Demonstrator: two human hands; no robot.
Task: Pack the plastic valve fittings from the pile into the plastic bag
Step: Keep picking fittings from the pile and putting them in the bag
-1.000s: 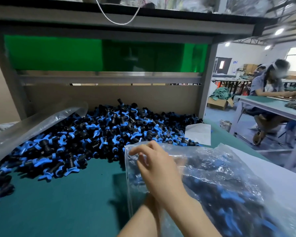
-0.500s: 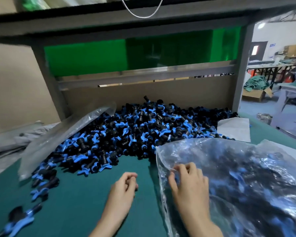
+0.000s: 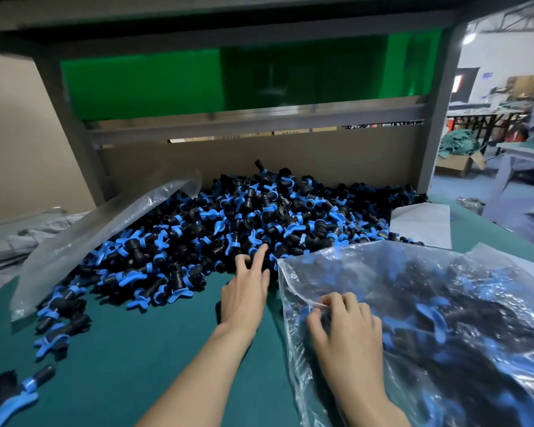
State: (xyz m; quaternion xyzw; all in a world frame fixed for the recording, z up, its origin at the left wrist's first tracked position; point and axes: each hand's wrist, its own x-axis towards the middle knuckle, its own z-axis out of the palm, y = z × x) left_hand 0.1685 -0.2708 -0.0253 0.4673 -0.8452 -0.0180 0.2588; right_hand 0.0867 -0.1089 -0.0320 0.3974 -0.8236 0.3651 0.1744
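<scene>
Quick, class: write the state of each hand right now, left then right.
Left hand: open, fingertips at the pile of valve fittings, holding nothing.
Right hand: fingers curled, pinching the plastic bag near its edge.

We see the left hand (image 3: 244, 291) stretched over the green table top (image 3: 121, 365), its straight fingers touching the near edge of the pile of black-and-blue plastic valve fittings (image 3: 259, 217). The right hand (image 3: 346, 328) pinches the left edge of the clear plastic bag (image 3: 444, 303), which holds many fittings. A flat clear plastic sleeve (image 3: 105, 229) rests on the pile's left side, and a white sheet (image 3: 420, 223) lies at its right.
</scene>
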